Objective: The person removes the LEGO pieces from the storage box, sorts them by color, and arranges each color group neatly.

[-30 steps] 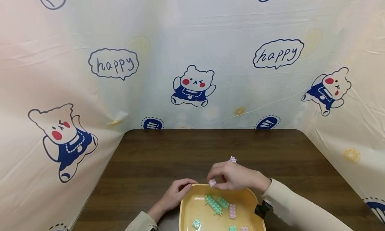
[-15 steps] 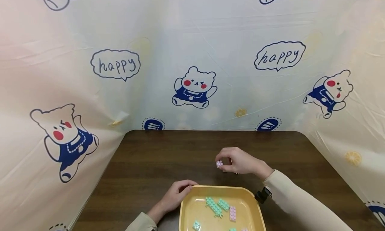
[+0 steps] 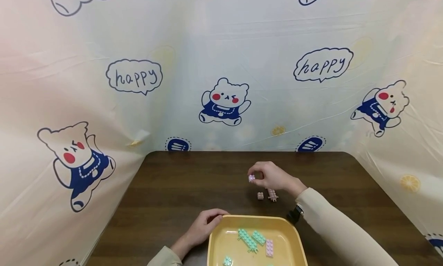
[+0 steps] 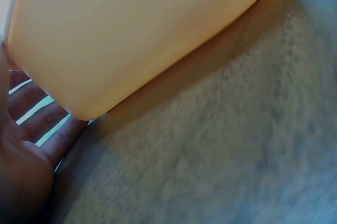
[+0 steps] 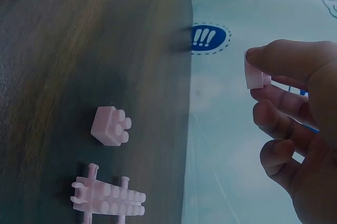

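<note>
The left hand (image 3: 203, 227) rests at the far-left corner of the yellow tray (image 3: 257, 217), fingers extended and spread against its outer wall, gripping nothing. Inside the tray, a small green brick (image 3: 227, 261) lies nearest; beyond it, a pink brick (image 3: 269, 248) sits just beside a long green piece with side pegs (image 3: 247, 240) and a short green brick (image 3: 258, 237). Past the tray's far rim, a small pink brick (image 3: 260, 195) and a long pink piece with pegs (image 3: 272, 195) lie near each other on the dark wooden table (image 3: 194, 177). Farther out, the right hand (image 3: 273, 176) pinches a pale pink brick (image 3: 251, 178) between thumb and finger, its other fingers curved, apart from both pieces. Behind hangs a bear-printed curtain (image 3: 266, 66).
</note>
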`<action>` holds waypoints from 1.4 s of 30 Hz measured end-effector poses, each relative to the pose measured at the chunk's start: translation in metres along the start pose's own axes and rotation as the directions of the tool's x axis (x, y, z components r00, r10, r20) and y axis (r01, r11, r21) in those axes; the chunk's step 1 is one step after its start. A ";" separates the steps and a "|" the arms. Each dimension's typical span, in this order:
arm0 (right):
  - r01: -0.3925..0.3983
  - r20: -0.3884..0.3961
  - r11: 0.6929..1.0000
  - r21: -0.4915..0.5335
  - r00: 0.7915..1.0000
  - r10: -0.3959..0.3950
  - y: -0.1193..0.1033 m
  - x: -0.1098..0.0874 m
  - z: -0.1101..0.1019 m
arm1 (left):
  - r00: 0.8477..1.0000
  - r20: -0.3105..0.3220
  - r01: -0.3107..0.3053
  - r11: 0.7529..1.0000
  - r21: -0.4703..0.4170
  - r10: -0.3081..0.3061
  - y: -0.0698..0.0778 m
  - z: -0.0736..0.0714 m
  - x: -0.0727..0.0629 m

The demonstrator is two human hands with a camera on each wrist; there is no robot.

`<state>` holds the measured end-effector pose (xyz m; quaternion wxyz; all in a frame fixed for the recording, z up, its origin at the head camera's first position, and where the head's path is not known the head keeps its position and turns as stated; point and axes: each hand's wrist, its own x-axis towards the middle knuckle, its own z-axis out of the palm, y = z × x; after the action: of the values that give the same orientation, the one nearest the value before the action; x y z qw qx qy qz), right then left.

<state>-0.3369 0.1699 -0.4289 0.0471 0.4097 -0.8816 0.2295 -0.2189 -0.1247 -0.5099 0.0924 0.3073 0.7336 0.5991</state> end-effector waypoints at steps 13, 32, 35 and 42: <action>-0.096 0.026 0.992 -0.081 0.995 0.098 0.028 0.002 0.021 | 1.000 0.002 0.000 1.000 0.001 0.000 -0.001 0.000 0.001; -0.263 0.116 0.956 -0.131 0.954 0.278 0.053 -0.009 0.041 | 1.000 -0.005 -0.001 1.000 -0.004 0.001 0.002 0.001 0.001; -0.272 0.126 0.953 -0.133 0.949 0.288 0.055 -0.010 0.042 | 1.000 -0.010 -0.006 1.000 0.000 0.006 0.002 0.001 0.002; -0.259 0.127 0.956 -0.138 0.952 0.277 0.059 -0.014 0.044 | 1.000 -0.016 0.017 1.000 -0.004 -0.017 0.000 0.002 0.002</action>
<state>-0.3670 0.1927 -0.4938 -0.0243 0.2981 -0.9423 0.1502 -0.2195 -0.1224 -0.5100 0.0921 0.2962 0.7357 0.6021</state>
